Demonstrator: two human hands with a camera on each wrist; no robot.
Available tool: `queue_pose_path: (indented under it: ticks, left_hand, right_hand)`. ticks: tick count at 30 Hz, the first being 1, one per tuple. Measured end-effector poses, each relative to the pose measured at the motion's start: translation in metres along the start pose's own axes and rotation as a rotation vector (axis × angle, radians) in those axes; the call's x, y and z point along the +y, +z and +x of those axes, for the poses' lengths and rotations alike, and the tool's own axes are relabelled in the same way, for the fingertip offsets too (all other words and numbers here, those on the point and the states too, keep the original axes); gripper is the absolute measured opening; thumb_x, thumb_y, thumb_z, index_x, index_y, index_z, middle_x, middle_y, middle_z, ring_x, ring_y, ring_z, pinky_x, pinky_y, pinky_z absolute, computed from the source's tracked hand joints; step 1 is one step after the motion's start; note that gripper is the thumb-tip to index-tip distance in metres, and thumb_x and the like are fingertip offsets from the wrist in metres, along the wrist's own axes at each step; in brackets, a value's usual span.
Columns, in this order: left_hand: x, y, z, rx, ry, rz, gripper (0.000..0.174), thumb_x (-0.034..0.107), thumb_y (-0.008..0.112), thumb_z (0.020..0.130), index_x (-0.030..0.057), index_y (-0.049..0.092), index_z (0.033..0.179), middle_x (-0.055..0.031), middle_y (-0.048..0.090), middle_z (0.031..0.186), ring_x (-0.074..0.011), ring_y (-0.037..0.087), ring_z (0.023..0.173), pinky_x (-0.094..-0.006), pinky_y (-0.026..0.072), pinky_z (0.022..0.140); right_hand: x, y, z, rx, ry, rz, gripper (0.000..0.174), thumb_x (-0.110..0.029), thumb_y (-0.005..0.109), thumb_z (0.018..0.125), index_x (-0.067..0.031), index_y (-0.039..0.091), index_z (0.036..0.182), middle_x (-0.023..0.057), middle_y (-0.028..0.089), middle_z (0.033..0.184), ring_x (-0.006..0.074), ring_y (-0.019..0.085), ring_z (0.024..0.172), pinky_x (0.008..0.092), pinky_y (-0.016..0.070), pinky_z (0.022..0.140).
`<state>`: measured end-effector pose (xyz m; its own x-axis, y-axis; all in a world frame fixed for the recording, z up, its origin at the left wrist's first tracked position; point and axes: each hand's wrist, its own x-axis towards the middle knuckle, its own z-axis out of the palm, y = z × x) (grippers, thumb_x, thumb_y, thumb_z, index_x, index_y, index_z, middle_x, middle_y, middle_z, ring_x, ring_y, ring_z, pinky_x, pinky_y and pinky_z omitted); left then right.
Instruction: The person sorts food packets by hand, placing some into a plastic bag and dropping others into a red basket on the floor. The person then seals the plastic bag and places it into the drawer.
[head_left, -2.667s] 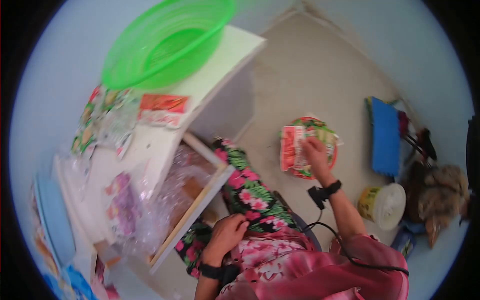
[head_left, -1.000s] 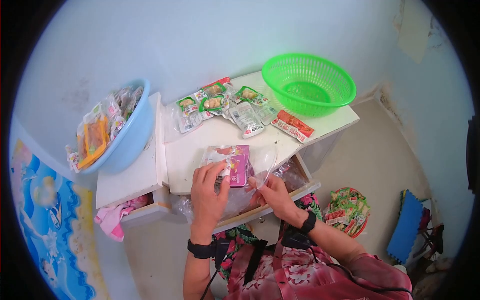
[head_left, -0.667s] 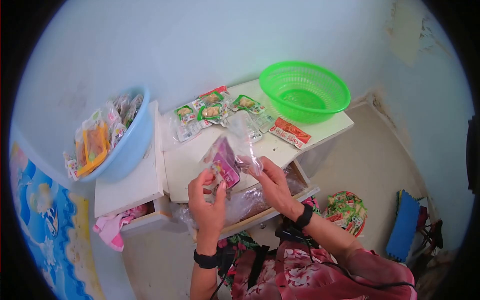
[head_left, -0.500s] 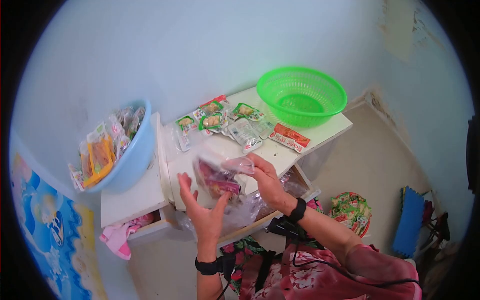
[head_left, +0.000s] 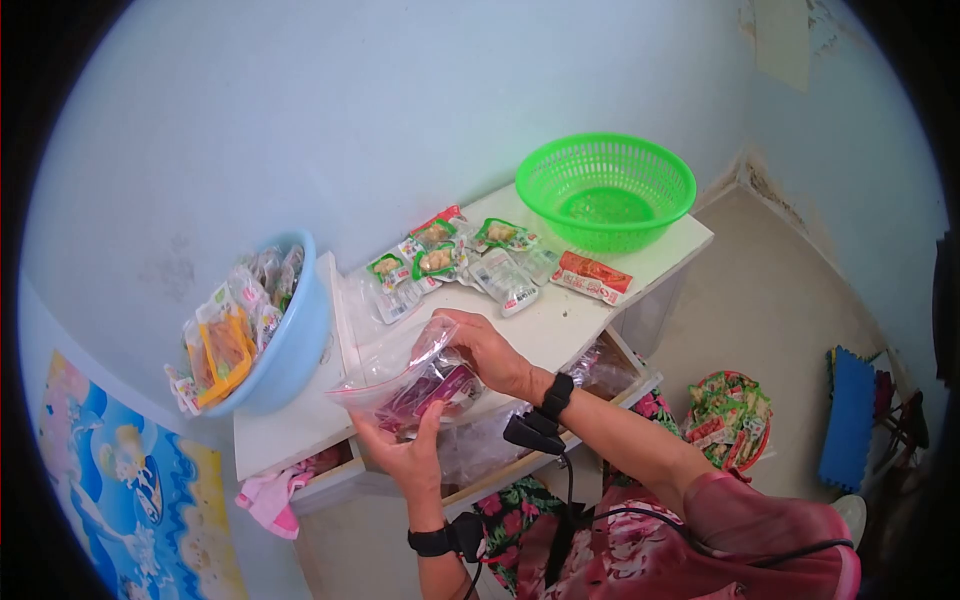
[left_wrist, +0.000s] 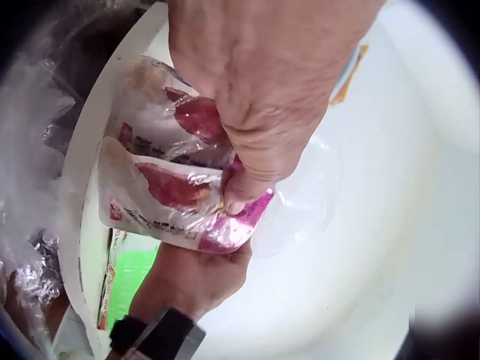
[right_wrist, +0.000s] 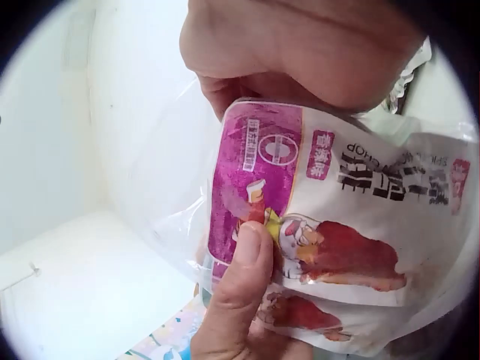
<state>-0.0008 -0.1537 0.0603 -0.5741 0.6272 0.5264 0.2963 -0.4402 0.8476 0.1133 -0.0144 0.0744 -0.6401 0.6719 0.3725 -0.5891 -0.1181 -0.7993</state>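
A clear plastic bag (head_left: 395, 370) holds purple-and-white snack packets (head_left: 428, 388) printed with red meat. I hold it over the front of the white cabinet top (head_left: 560, 320). My left hand (head_left: 405, 450) grips it from below, the thumb pressed on a packet through the plastic. The left wrist view shows that left hand (left_wrist: 262, 97) pinching the packets (left_wrist: 172, 195). My right hand (head_left: 488, 350) curls over the bag's upper right side. From the right wrist, the right hand (right_wrist: 300, 45) lies above the purple packet (right_wrist: 330, 195).
On the cabinet top stand a green basket (head_left: 605, 190), several green snack packets (head_left: 440, 255) and a red packet (head_left: 595, 277). A blue bowl (head_left: 295, 335) of packets sits at the left. A drawer (head_left: 610, 365) stands open below. A red basket (head_left: 728, 420) is on the floor.
The left hand, open under the bag half a second ago, now pinches the packets with its thumb. The bag has come down and leftward, and the right hand has closed over its upper side.
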Motion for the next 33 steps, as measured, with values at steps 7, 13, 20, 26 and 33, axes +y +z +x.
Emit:
queue_pose_path:
  ticks: [7,13,20,26,33]
  left_hand:
    - [-0.034,-0.007,0.003,-0.014,-0.226,-0.137,0.036,-0.001,0.08,0.081,-0.0015,0.065,0.113,-0.0074,0.071,0.106,-0.0115,0.065,0.094,-0.0271,0.0507,0.088]
    - [-0.055,-0.007,0.002,0.075,-0.216,-0.216,0.03,0.002,0.078,0.083,0.0023,0.065,0.11,-0.0039,0.07,0.1,-0.009,0.062,0.082,-0.0233,0.0486,0.073]
    - [-0.059,-0.006,0.001,0.121,-0.259,-0.366,0.035,0.002,0.076,0.085,0.0012,0.061,0.116,-0.0075,0.068,0.111,-0.0147,0.064,0.099,-0.0302,0.0489,0.093]
    - [-0.051,0.002,0.001,0.196,-0.237,-0.315,0.027,0.001,0.075,0.084,0.0001,0.064,0.108,-0.0041,0.069,0.101,-0.0088,0.062,0.084,-0.0241,0.0494,0.075]
    - [-0.056,0.001,0.002,0.19,-0.216,-0.342,0.024,0.001,0.076,0.084,0.0013,0.064,0.105,-0.0022,0.069,0.096,-0.0066,0.06,0.079,-0.0225,0.0473,0.071]
  right_hand:
    - [-0.016,-0.051,-0.01,0.2,-0.051,-0.241,0.027,-0.024,0.05,0.105,-0.0022,0.066,0.107,0.0065,0.069,0.106,0.0147,0.064,0.101,0.032,0.0531,0.088]
    - [-0.024,-0.115,-0.001,0.367,-0.153,-1.607,0.045,-0.038,0.075,0.085,-0.002,0.062,0.109,0.0168,0.066,0.105,0.0362,0.062,0.103,0.0476,0.0503,0.083]
    - [-0.012,-0.116,0.011,0.219,-0.027,-1.981,0.054,-0.04,0.075,0.08,-0.0018,0.057,0.112,0.0176,0.065,0.101,0.0365,0.062,0.102,0.0491,0.0513,0.077]
    - [-0.017,-0.153,0.021,0.435,-0.148,-1.586,0.025,-0.013,0.065,0.084,0.0015,0.057,0.103,0.0175,0.063,0.08,0.0305,0.064,0.073,0.0432,0.0512,0.06]
    - [-0.035,-0.174,-0.019,0.603,0.013,-0.8,0.018,0.002,0.051,0.093,0.004,0.061,0.108,0.0091,0.063,0.087,0.0131,0.062,0.077,0.03,0.0503,0.062]
